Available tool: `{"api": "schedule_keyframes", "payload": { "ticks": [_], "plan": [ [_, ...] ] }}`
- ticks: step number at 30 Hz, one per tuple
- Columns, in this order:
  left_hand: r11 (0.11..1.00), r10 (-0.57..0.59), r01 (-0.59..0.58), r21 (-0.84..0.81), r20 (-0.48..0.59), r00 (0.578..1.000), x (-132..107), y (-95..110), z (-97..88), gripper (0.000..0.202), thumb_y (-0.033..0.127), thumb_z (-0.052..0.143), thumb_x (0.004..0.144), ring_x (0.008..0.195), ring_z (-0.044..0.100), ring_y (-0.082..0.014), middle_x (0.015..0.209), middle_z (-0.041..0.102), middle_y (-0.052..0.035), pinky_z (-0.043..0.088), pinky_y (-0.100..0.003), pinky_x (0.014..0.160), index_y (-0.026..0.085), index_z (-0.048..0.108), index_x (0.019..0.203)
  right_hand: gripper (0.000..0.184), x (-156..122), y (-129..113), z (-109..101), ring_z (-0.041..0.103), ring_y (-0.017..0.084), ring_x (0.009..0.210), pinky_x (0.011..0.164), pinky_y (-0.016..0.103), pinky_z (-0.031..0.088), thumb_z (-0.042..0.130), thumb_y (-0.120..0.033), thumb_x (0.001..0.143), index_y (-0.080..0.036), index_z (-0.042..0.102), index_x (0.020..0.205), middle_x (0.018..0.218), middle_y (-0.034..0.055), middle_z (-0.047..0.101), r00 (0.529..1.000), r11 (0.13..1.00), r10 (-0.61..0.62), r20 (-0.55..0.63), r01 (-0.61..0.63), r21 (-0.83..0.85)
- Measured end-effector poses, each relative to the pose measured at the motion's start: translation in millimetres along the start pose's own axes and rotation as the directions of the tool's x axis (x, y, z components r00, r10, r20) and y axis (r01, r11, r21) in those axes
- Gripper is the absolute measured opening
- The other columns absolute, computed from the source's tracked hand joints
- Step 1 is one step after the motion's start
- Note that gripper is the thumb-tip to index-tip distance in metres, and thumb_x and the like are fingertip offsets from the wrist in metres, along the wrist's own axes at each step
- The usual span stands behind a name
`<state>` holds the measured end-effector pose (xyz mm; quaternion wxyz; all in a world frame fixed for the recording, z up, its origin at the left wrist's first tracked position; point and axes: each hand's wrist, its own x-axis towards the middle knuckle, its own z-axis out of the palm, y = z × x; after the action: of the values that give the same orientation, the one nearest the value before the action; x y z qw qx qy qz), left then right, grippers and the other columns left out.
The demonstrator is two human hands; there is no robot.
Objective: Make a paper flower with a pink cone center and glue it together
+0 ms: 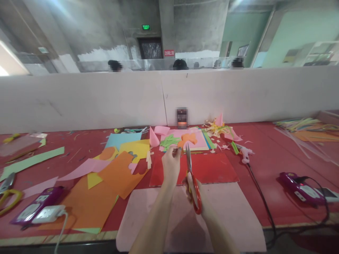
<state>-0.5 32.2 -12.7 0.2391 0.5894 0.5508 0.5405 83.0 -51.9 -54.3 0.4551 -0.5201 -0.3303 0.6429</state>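
My right hand (191,190) grips red-handled scissors (192,183), whose blades point up and away from me. My left hand (171,164) is closed in a pinch just left of the blade tips, holding something thin and small that I cannot make out. Both hands hover above a red sheet (212,169) and a large pale pink sheet (185,218) at the table's near edge. Beyond the scissors lie an orange cut-out shape (188,139) and a green cut-out (169,141) on a stack of coloured paper.
Orange, yellow, pink and blue sheets (116,169) spread to the left. A glue gun (245,153) with a black cord lies to the right, purple power strips (302,188) at both sides. Paper scraps (218,128) sit by the white partition (164,98).
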Motion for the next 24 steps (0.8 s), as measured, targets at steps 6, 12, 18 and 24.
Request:
{"api": "schedule_keyframes", "payload": {
  "ticks": [6, 12, 18, 24],
  "plan": [
    [0.994, -0.049, 0.051, -0.094, 0.033, 0.998, 4, -5, 1.2, 0.022, 0.039, 0.051, 0.075, 0.064, 0.059, -0.0129, 0.078, 0.063, -0.0032, 0.048, -0.025, 0.061, 0.017, 0.057, 0.075, 0.051, 1, -1, -5, 0.034, 0.006, 0.034, 0.035, 0.019, 0.027, 0.046, -0.068, 0.066, -0.018, 0.055, 0.074, 0.043, -0.0074, 0.036, 0.998, 0.999, -0.037, -0.059, 0.037, -0.01],
    [0.982, -0.16, 0.171, -0.077, 0.129, 0.979, 14, -37, -5.7, 0.018, 0.034, 0.05, 0.074, 0.07, 0.06, -0.0153, 0.07, 0.061, -0.0021, 0.048, -0.028, 0.066, 0.017, 0.057, 0.072, 0.04, 16, -7, -38, 0.037, 0.009, 0.041, 0.042, 0.021, 0.03, 0.059, -0.058, 0.06, -0.02, 0.046, 0.061, 0.044, -0.0075, 0.034, 0.913, 0.941, -0.267, -0.309, 0.179, -0.287],
    [0.866, -0.052, -0.056, 0.498, 0.2, 0.978, 1, -87, -7.8, 0.009, 0.023, 0.053, 0.071, 0.087, 0.057, -0.02, 0.088, 0.06, -0.0061, 0.04, -0.037, 0.085, 0.018, 0.06, 0.068, 0.027, 25, 7, -101, 0.051, 0.017, 0.056, 0.051, 0.026, 0.036, 0.06, -0.048, 0.06, -0.023, 0.054, 0.068, 0.059, 0.0006, 0.054, 0.724, 0.733, -0.461, -0.513, -0.015, -0.68],
    [0.814, 0.028, -0.113, 0.57, 0.156, 0.987, -9, -98, 1.1, 0.024, 0.02, 0.049, 0.073, 0.103, 0.051, -0.0213, 0.105, 0.056, -0.0064, 0.03, -0.04, 0.097, 0.02, 0.055, 0.096, 0.023, 30, 12, -145, 0.054, 0.017, 0.051, 0.049, 0.025, 0.037, 0.053, -0.045, 0.066, -0.022, 0.055, 0.067, 0.052, 0.0017, 0.056, 0.788, 0.624, -0.379, -0.485, -0.169, -0.763]
  ]
}}
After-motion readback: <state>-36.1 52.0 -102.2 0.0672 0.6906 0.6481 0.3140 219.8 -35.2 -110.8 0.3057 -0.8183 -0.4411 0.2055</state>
